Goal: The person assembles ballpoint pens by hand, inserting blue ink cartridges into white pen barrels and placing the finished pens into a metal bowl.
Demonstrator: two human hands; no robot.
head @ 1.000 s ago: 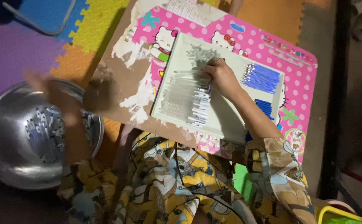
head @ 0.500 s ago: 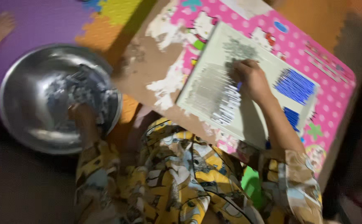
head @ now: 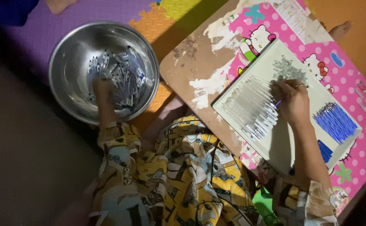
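Note:
My left hand (head: 103, 89) is down inside a steel bowl (head: 67, 46), its fingers among a heap of clear pen barrels with blue and white ends (head: 122, 75). Whether it grips any is hidden. My right hand (head: 294, 100) rests on a white tray (head: 283, 152) on the low table and pinches a thin blue refill (head: 278, 103) at the edge of a row of clear pen barrels (head: 250, 109). A grey pile of tiny parts (head: 289, 70) lies just beyond that hand. A bundle of blue refills (head: 336, 122) lies to its right on the tray.
The tray sits on a small pink cartoon-printed table (head: 359, 62) with a worn brown corner (head: 191, 62). The bowl stands on coloured foam floor mats (head: 44, 25). A bare foot (head: 59, 5) shows at the top left, another (head: 340, 29) past the table. My patterned clothing fills the bottom.
My left hand has gone from above the bowl's rim down into the pile of barrels. My right hand has stayed at the row on the tray. The view has shifted.

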